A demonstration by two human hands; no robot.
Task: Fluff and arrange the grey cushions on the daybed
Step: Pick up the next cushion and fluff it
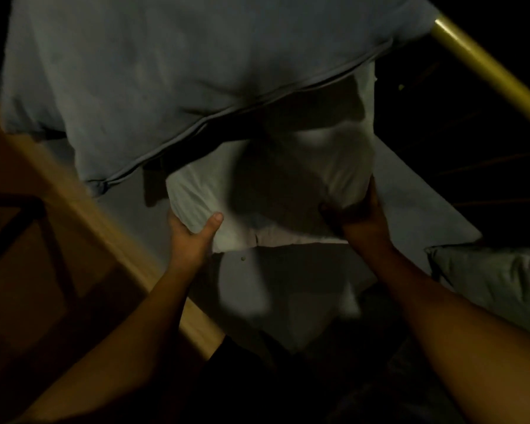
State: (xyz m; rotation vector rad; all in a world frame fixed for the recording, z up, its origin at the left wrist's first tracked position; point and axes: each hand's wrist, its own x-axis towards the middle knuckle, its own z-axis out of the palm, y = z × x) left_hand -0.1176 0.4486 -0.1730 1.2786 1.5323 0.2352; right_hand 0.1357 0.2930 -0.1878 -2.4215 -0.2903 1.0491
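Observation:
A pale grey cushion (276, 191) is held up in the middle of the dim view. My left hand (193, 237) grips its lower left corner, thumb on the front. On the lower right corner my right hand (358, 215) is closed. A large blue-grey cushion (135, 71) with a piped seam leans across the upper left, overlapping the held cushion's top. Below the held one lies another pale cushion (288, 286) on the daybed seat (410, 191).
A wooden frame rail (104, 228) runs diagonally along the left. A yellow-green rail (484, 65) crosses the upper right corner. Another grey cushion (496, 283) sits at the right edge. The surroundings are dark.

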